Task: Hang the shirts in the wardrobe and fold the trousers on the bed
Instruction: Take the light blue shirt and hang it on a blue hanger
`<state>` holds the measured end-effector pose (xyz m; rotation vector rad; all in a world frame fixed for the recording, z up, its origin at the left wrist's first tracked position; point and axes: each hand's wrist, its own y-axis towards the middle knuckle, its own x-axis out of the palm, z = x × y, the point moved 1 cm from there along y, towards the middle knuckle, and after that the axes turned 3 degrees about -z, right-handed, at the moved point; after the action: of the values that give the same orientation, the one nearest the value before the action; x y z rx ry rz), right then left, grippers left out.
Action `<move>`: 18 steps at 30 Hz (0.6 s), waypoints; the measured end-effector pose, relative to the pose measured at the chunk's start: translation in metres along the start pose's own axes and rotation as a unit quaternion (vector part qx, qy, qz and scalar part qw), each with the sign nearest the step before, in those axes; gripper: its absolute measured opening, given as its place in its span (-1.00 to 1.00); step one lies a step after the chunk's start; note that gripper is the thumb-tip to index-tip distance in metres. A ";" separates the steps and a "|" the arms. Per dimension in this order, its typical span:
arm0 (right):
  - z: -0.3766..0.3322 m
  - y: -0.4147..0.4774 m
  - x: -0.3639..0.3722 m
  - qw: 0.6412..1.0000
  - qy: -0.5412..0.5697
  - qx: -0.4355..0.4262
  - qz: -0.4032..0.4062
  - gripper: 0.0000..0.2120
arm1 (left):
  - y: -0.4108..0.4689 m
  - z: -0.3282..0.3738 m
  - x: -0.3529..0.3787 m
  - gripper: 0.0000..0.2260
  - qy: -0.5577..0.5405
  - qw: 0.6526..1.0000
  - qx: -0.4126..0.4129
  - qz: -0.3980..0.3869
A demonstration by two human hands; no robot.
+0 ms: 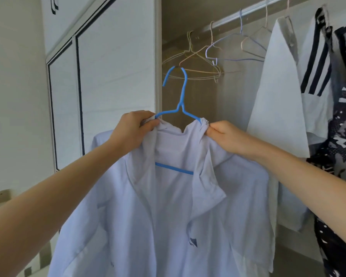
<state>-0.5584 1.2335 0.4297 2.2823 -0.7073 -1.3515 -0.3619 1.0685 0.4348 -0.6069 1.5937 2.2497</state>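
A pale blue shirt [168,212] hangs open-fronted on a bright blue hanger [181,100], held up in front of the open wardrobe. My left hand [133,129] grips the shirt's collar and the hanger's left shoulder. My right hand [225,135] pinches the bunched collar over the hanger's right shoulder. The hanger's hook points up, below the wardrobe rail [246,12] and not on it. The hanger's lower bar shows through the neck opening.
Several bare wire hangers [210,62] hang on the rail at the left. A white shirt [278,100], a striped garment [316,62] and a dark patterned one [342,136] hang at the right. The white sliding door [116,66] stands at left.
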 end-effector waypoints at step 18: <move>0.022 0.006 -0.013 0.971 -0.209 -0.107 -0.034 -0.65 | -0.020 -0.066 -0.036 -0.85 0.218 0.951 -0.172 -0.133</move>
<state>-0.5844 1.2352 0.4322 1.8864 -0.5763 -1.8706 -0.3111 1.0127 0.4180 -1.4074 1.1875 2.2998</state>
